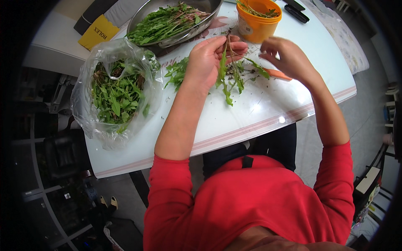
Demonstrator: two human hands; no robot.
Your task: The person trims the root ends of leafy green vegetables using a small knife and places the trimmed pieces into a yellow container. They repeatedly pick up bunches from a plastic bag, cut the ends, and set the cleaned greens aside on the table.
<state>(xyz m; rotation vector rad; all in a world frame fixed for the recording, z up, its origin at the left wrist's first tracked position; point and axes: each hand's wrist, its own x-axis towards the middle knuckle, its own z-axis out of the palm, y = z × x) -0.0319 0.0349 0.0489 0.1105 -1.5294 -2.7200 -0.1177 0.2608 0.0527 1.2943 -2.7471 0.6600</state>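
Note:
My left hand [211,56] is closed on a leafy green plant [227,77] that looks like a dandelion. Its root end points up between my thumb and fingers, and its jagged leaves hang toward the table. To the right, my right hand [287,58] is raised apart from the plant, fingers curled in toward the thumb; whatever they may hold is hidden. Below that hand lies an orange handle [277,74], perhaps a knife's, its other end covered by leaves and dark scraps [238,69]. More loose greens [178,73] rest behind my left wrist.
A clear plastic bag [117,96] full of greens sits at the table's left. Behind are a metal basin [167,27] of bundled greens and an orange bucket [257,23] with plant scraps. A black case [297,12] lies far right on the white table [234,121].

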